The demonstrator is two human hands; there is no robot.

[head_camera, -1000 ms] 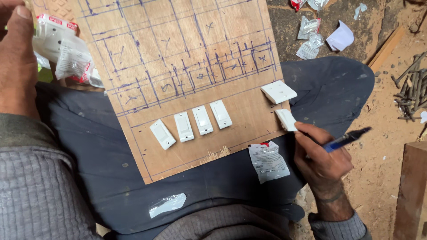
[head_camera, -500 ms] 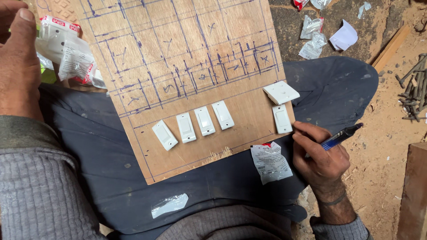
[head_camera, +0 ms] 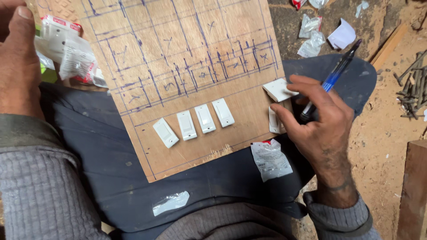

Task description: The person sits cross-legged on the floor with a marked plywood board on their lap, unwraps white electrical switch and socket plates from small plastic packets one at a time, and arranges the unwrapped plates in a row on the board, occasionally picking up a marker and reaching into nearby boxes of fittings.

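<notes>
We seem to be in a rough carpentry or electrical workshop, seated low with a plywood board across our lap. The board carries blue pen layout lines and a row of white switch modules. Around us the sawdust-strewn floor holds a pile of nails, timber offcuts and torn plastic wrappers.

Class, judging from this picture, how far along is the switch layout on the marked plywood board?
Done: the plywood board carries blue pen grids, and four white switches lie in a row. In hand: the right hand, holding a blue pen, touches two more switches at the edge. Left: the left hand holds packets.
</notes>
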